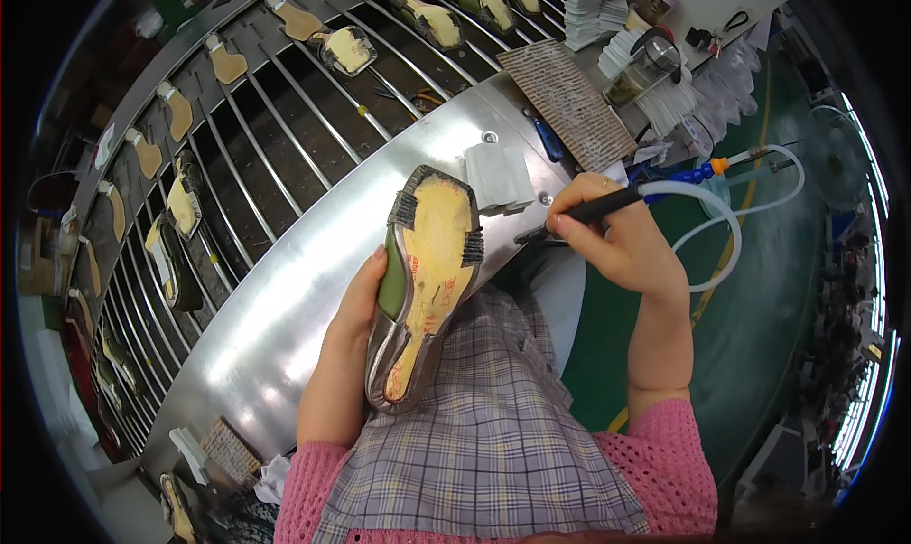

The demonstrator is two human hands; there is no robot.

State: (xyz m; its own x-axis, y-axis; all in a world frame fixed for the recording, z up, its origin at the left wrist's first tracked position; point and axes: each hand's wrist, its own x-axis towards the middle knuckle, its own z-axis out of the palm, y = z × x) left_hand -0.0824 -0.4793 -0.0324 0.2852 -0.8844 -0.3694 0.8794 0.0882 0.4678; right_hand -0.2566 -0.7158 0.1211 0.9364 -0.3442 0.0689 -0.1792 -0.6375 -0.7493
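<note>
The left hand (359, 299) grips a green shoe (435, 259), sole up; the right hand (628, 238), well apart, pinches a black tool (610, 203)

Our left forearm (328, 392), bare beyond its pink openwork knitted sleeve (308, 487), reaches away from the near side, and our bare left hand (359, 299) grips with the thumb pointing far, its other fingers hidden. Our similarly sleeved right forearm (660, 345) extends farther, our bare right hand (622, 235) angled left, fingers curled in a pen-like hold.

Shoe (438, 250) blocks centre; metal table (275, 321) gives room leftward.
</note>
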